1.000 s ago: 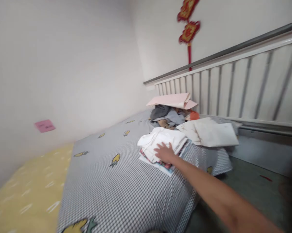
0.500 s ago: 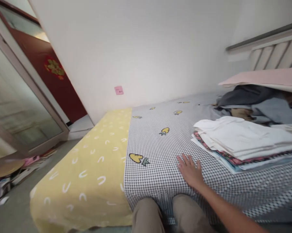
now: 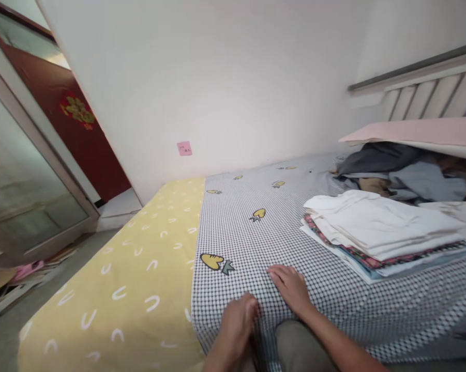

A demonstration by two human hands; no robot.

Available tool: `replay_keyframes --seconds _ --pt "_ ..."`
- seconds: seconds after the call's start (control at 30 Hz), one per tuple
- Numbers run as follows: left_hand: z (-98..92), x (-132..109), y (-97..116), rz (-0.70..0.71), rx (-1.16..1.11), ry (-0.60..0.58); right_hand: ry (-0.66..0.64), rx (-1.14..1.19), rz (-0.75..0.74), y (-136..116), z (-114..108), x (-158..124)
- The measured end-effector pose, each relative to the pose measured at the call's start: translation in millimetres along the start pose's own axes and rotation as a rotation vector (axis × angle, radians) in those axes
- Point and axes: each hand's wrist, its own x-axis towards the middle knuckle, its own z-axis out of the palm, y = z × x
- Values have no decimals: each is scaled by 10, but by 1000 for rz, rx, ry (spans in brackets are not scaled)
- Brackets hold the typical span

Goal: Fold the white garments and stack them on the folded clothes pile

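Note:
My left hand (image 3: 236,318) is at the near edge of the bed, its fingers curled in and nothing seen in them. My right hand (image 3: 290,289) rests on the checked bedsheet (image 3: 233,232), fingers stretched out and fairly close together, holding nothing. A yellow cartoon carrot print on the sheet lies just beyond my hands. To the right of my right hand sits a folded stack of white cloths (image 3: 384,217), with red patterned and light blue fabric beneath them.
A yellow sheet (image 3: 139,258) with white curved marks covers the bed's left part. Dark and grey clothes (image 3: 422,175) lie heaped behind the stack, under a pink-topped board (image 3: 419,132). A radiator (image 3: 430,98), a wall and a red door (image 3: 62,93) surround the bed.
My left hand has come into view at the bed's near edge. My right hand has drawn back slightly to the left, and its spread fingers have come together. The view has shifted a little.

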Motion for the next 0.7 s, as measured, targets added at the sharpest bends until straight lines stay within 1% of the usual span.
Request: replay_keyframes --seconds 0.07,0.13,0.2,0.27,0.33,0.37,0.43,0.5,0.53,0.6,0.7 --pt "-262 374 8 -80 -214 137 65 372 160 -19 -39 155" --pt "-400 709 2 -196 -371 229 150 737 332 -34 -62 284" --pt "-417 930 -26 -282 -436 318 244 984 468 -44 -64 358" --pt "-349 1009 -72 -343 -467 423 311 1094 524 -50 -36 367" --pt "-243 976 -123 -363 -447 528 313 1060 492 -50 24 321" --pt "-187 937 -144 -355 -417 566 285 996 442 -47 62 286" --pt "-89 862 -171 -323 -306 598 210 824 317 -32 138 216" --pt "-18 822 -177 -288 -157 592 160 687 230 -6 195 170" --pt "6 817 -176 -281 -96 581 153 652 214 7 211 160" --pt "31 828 -177 -266 -3 558 153 639 214 25 217 161" --pt "41 848 -203 -278 31 540 168 677 237 4 187 180"
